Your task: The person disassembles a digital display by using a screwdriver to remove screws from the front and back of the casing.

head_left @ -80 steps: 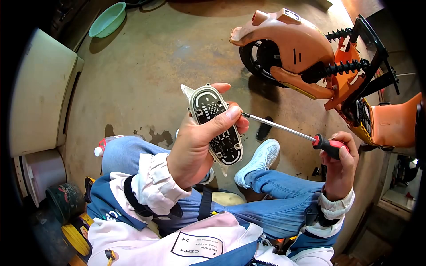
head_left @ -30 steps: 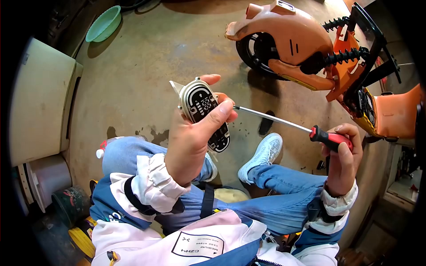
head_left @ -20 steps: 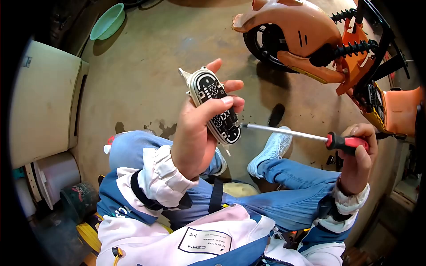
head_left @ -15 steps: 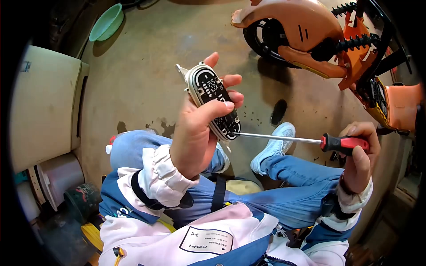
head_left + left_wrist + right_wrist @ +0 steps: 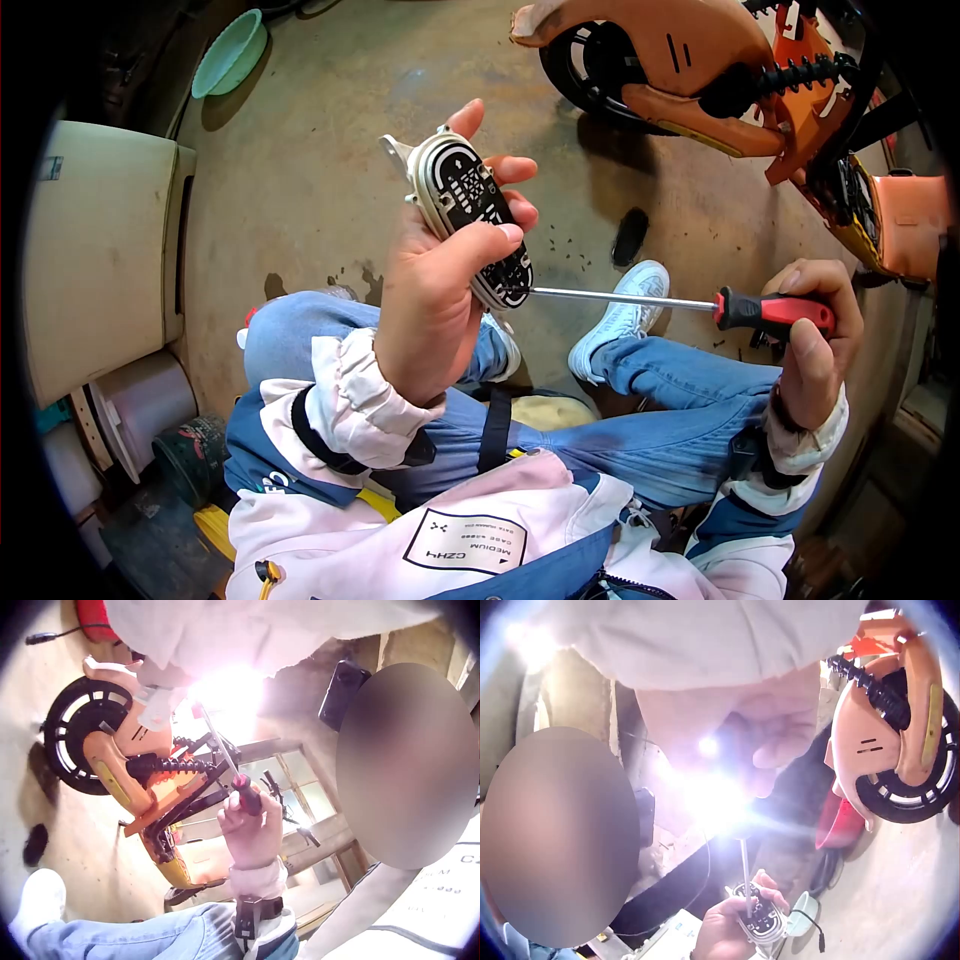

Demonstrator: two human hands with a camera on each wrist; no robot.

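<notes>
In the head view my left hand [image 5: 430, 290] holds an oval display panel [image 5: 462, 185], black-faced with white segment marks and a pale rim. The thumb presses across its face. My right hand [image 5: 820, 340] grips the red and black handle of a screwdriver [image 5: 775, 312]. Its steel shaft runs left, tip at the panel's lower right end. The left wrist view shows the right hand [image 5: 253, 836] around the handle. Glare hides much of the right hand in the right wrist view, where the shaft crosses the display panel [image 5: 769, 924] in the left hand [image 5: 721, 934].
An orange scooter [image 5: 700, 60] with black springs lies at the upper right. A green basin [image 5: 230, 55] sits at the back left, above a cream cabinet [image 5: 105, 250]. A dark oblong thing [image 5: 630, 237] lies on the floor beyond a white shoe [image 5: 622, 318].
The screwdriver tip has gone from the left fingertips down to the panel's lower end, its shaft now nearly level. The left index and other fingers have spread away from it, the thumb still on the panel.
</notes>
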